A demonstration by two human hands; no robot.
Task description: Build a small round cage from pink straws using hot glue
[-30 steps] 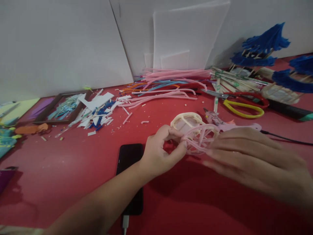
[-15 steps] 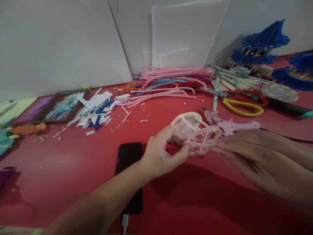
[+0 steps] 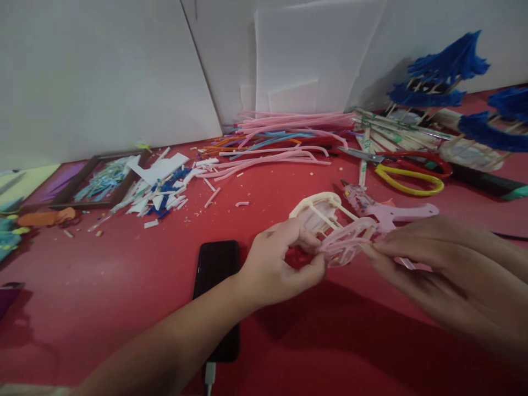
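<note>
A small frame of pale sticks and pink strips (image 3: 348, 239) is tilted between my hands above the red table. Its far end is a cream-coloured ring (image 3: 317, 202) with a whitish disc inside; the near end is pink and ring-shaped. My left hand (image 3: 284, 261) is closed, pinching the left edge of the pink part between thumb and fingers. At the opposite edge, my right hand (image 3: 429, 264) has thumb and forefinger pinched together on the pink strip. Just behind the right hand lies a pink glue gun (image 3: 396, 214), partly covered by it.
A black phone (image 3: 218, 269) with a white cable lies under my left forearm. Scissors (image 3: 408, 179), a cutter (image 3: 478, 179), pink strips (image 3: 289, 121) and wooden sticks (image 3: 396, 129) lie behind. Blue-roofed models (image 3: 449, 66) stand at the right, white scraps (image 3: 165, 170) at the left.
The stick frame and my left hand have shifted slightly right and down. My right thumb and forefinger have moved along the pink edge a little.
</note>
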